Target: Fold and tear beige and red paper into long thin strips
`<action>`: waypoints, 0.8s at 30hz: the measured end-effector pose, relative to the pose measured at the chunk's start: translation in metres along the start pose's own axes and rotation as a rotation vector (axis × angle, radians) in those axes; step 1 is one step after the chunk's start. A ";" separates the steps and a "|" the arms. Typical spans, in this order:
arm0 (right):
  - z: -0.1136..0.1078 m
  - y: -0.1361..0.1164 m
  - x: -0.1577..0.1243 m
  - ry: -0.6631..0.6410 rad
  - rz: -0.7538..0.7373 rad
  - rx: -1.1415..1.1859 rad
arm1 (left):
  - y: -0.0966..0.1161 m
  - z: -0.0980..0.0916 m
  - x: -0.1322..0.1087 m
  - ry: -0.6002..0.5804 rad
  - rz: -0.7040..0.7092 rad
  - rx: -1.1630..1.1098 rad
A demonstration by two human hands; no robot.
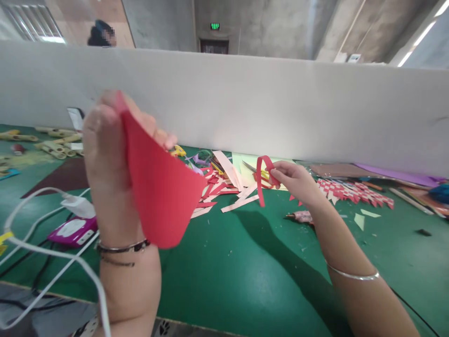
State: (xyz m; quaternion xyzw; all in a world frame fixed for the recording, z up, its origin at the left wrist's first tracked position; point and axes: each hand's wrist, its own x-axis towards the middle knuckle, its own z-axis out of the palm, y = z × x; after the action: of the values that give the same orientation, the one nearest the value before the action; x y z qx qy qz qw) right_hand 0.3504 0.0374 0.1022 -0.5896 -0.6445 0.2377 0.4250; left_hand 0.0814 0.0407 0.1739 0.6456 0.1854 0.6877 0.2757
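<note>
Raised high and close to the camera, my left hand (pixel 108 154) is closed on a piece of red paper (pixel 161 196), which bends down in a curve from the thumb and fingers. My right hand (pixel 293 180) reaches over the table and pinches a narrow red paper strip (pixel 260 182) that curls over and hangs down. Behind and beside the strip lies a pile of red and pale pink paper strips (pixel 228 175). A pair of yellow-handled scissors (pixel 264 174) lies just behind my right fingers, partly hidden by them.
The green table (pixel 224 271) ends at a white partition (pixel 245 103). A purple power strip (pixel 73 230) with white cables sits at left, near bamboo pieces (pixel 58 145). Toward the right are woven red-and-white paper pieces (pixel 354 193) and a pink pen-like tool (pixel 302 216). Beyond the partition is a person (pixel 101 33).
</note>
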 end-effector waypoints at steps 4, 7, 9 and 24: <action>-0.007 -0.016 -0.006 0.024 -0.041 0.057 | 0.010 0.016 -0.002 -0.021 -0.041 -0.189; -0.012 -0.018 -0.010 0.010 -0.079 0.126 | -0.012 0.025 0.010 -0.032 -0.205 -0.008; -0.016 -0.017 -0.011 0.023 -0.096 0.127 | -0.038 0.032 0.015 -0.179 -0.284 0.109; -0.028 -0.014 -0.015 0.436 -0.182 -0.225 | -0.116 0.072 -0.054 -0.608 -0.210 0.518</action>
State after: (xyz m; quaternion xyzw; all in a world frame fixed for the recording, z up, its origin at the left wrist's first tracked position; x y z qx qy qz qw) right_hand 0.3654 0.0146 0.1243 -0.6101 -0.6104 -0.0074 0.5052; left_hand 0.1693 0.0900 0.0676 0.8448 0.3274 0.3644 0.2153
